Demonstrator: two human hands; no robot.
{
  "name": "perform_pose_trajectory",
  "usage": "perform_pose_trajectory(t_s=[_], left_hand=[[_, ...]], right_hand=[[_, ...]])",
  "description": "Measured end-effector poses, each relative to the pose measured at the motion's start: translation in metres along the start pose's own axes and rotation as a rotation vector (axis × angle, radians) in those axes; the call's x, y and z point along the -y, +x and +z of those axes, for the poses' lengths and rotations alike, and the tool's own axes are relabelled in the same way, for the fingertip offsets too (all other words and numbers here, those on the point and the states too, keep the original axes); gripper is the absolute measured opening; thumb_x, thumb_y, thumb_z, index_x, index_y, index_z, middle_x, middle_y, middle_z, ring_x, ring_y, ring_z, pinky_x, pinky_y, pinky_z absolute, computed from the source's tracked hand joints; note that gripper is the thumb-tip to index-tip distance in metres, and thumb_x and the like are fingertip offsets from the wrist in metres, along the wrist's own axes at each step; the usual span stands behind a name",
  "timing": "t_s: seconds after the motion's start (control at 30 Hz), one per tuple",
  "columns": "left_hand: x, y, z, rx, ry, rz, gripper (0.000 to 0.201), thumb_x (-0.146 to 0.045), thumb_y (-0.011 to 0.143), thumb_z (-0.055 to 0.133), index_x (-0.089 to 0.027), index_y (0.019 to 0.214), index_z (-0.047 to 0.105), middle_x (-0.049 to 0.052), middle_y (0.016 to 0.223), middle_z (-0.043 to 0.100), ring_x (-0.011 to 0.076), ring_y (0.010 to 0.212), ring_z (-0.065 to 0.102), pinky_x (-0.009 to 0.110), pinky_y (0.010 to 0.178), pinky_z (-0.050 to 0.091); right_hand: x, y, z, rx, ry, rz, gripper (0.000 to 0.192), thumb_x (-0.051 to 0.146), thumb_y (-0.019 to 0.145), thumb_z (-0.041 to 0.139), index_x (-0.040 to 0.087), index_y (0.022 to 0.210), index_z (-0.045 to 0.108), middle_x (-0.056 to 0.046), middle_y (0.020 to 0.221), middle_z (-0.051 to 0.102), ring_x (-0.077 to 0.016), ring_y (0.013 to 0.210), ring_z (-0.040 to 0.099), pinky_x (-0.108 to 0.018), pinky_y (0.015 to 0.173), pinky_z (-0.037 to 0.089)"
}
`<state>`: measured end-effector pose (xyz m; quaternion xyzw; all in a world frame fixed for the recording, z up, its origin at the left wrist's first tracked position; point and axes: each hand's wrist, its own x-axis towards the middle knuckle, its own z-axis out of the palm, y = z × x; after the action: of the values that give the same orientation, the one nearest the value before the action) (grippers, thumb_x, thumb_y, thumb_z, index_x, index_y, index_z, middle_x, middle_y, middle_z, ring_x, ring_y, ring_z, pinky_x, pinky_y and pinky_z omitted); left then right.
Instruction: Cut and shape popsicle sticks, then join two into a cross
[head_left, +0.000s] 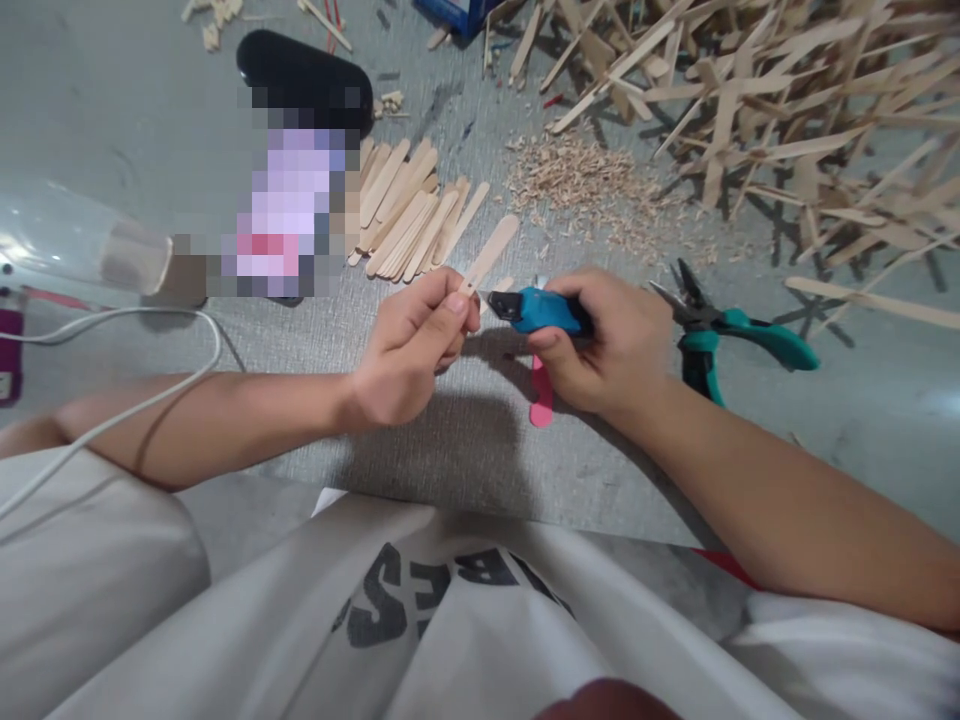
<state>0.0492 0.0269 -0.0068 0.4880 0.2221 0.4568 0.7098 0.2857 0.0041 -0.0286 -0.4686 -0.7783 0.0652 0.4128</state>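
At far left we note a white cable (112, 325) curving across the grey floor (150, 110), and behind it a black case (307, 75). Next to the right, a row of flat wooden sticks (409, 210) lies side by side. The left hand (412, 345) is pinched shut on one wooden stick (487, 255) — thumb and fingers grip its near end, the far end pointing up and away. The right hand (600, 340) is closed round a blue cutter (536, 310), whose dark nose sits just beside the stick's held end; we cannot tell if they touch. Below the cutter lies a pink stick (540, 400). Further right — teal-handled pliers (720, 335), wood chips (592, 185), a loose stick heap (787, 110). Shirt print (442, 590) is folded; we read only "ES".
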Motion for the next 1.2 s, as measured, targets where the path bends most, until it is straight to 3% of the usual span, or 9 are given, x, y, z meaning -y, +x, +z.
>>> perform_pose_trajectory(t_s=[0.4, 0.67, 0.83, 1.03, 1.2], left_hand=[[-0.003, -0.002, 0.000, -0.030, 0.037, -0.115, 0.053, -0.065, 0.114, 0.074, -0.025, 0.085, 0.054, -0.010, 0.059, 0.035, 0.0064, 0.046, 0.025, 0.023, 0.044, 0.021], [-0.006, -0.001, 0.001, -0.031, 0.048, -0.106, 0.056, -0.063, 0.111, 0.078, -0.024, 0.079, 0.054, -0.009, 0.057, 0.038, 0.0067, 0.045, 0.030, 0.024, 0.043, 0.024], [-0.008, -0.002, 0.000, 0.048, 0.033, -0.070, 0.052, -0.053, 0.117, 0.073, -0.023, 0.078, 0.055, -0.008, 0.058, 0.041, 0.0070, 0.046, 0.032, 0.024, 0.045, 0.026], [-0.007, -0.005, 0.000, 0.087, 0.123, -0.038, 0.059, -0.058, 0.118, 0.068, -0.024, 0.073, 0.051, -0.006, 0.056, 0.041, 0.0099, 0.052, 0.036, 0.026, 0.050, 0.031], [-0.014, -0.005, -0.002, 0.144, 0.236, 0.018, 0.052, -0.052, 0.120, 0.065, -0.023, 0.077, 0.058, -0.005, 0.055, 0.044, 0.0088, 0.047, 0.035, 0.027, 0.048, 0.033]], right_hand=[[0.006, 0.001, -0.002, 0.059, -0.008, 0.083, 0.070, 0.089, 0.116, 0.046, 0.027, 0.103, 0.074, -0.006, 0.078, 0.075, -0.0251, 0.068, 0.072, -0.041, 0.064, 0.050], [0.007, 0.002, -0.002, 0.071, 0.024, 0.080, 0.070, 0.087, 0.117, 0.047, 0.026, 0.100, 0.075, -0.005, 0.075, 0.074, -0.0228, 0.065, 0.069, -0.040, 0.063, 0.047], [0.006, 0.001, -0.001, 0.063, 0.018, 0.025, 0.069, 0.083, 0.120, 0.042, 0.025, 0.101, 0.075, -0.004, 0.074, 0.072, -0.0215, 0.064, 0.067, -0.038, 0.062, 0.046], [0.004, -0.002, -0.002, 0.092, -0.031, 0.015, 0.076, 0.086, 0.120, 0.033, 0.026, 0.098, 0.074, -0.006, 0.077, 0.074, -0.0226, 0.064, 0.066, -0.040, 0.061, 0.043], [0.002, -0.002, -0.002, 0.074, 0.017, -0.016, 0.071, 0.083, 0.120, 0.037, 0.026, 0.095, 0.071, -0.004, 0.074, 0.070, -0.0203, 0.059, 0.060, -0.040, 0.058, 0.037]])
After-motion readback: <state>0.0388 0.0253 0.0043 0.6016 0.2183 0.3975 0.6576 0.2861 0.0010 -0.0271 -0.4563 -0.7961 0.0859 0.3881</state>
